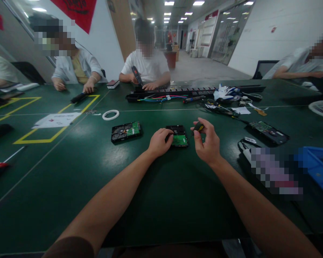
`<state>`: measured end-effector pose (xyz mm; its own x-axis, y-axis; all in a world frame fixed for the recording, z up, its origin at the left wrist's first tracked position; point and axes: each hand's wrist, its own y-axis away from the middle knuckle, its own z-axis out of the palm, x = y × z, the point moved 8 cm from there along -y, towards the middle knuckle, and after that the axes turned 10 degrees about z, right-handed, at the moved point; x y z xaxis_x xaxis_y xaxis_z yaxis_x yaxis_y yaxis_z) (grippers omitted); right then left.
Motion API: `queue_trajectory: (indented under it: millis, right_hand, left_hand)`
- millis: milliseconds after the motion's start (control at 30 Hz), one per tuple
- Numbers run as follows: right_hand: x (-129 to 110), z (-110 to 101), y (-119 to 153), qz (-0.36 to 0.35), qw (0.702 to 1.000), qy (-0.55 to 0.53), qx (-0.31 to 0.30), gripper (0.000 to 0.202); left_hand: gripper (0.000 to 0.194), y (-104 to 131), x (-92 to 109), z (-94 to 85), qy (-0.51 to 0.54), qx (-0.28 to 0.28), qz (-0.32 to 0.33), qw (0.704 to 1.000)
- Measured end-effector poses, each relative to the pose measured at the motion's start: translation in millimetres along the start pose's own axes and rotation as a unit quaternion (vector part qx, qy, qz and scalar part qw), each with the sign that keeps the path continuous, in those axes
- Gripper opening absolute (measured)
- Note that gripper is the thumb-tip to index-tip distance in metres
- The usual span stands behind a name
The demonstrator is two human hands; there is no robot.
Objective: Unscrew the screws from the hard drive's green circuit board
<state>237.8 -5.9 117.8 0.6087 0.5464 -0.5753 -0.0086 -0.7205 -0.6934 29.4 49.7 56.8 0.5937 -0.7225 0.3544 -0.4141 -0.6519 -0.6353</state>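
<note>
A hard drive (179, 140) lies on the green table in front of me, its green circuit board facing up. My left hand (161, 142) is closed on the drive's left side, thumb and fingertips resting at the board. My right hand (207, 141) pinches the black and yellow handle of a small screwdriver (198, 127) just right of the drive. Its thin shaft slants down toward the drive's right edge; whether the tip touches is too small to tell. A second hard drive (126, 132) lies to the left, board up. A third hard drive (268, 132) lies to the right.
A white tape ring (111, 115) and paper sheet (56, 120) lie left. Cables and a long black rail (172, 93) run across the back. Right are a pixelated item (271, 168) and a blue bin (319, 168). A red-handled screwdriver (0, 165) lies far left. Co-workers sit opposite.
</note>
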Motion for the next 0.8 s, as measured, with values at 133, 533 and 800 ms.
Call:
queue_trajectory:
  millis: [133, 533, 800]
  right_hand:
    - [-4, -3, -1, -0.017, 0.999, 0.024, 0.017, 0.056]
    - [-13, -9, -4, -0.027, 0.997, 0.060, 0.034, 0.052]
    - [-3, -4, -1, -0.017, 0.999, 0.039, 0.028, 0.055]
  left_hand:
    - [0.015, 0, 1, -1.2, 0.002, 0.005, 0.006, 1.000]
    - [0.015, 0, -1, -0.1, 0.000, 0.001, -0.005, 1.000]
    - [0.015, 0, 3, -1.5, 0.000, 0.014, 0.013, 1.000]
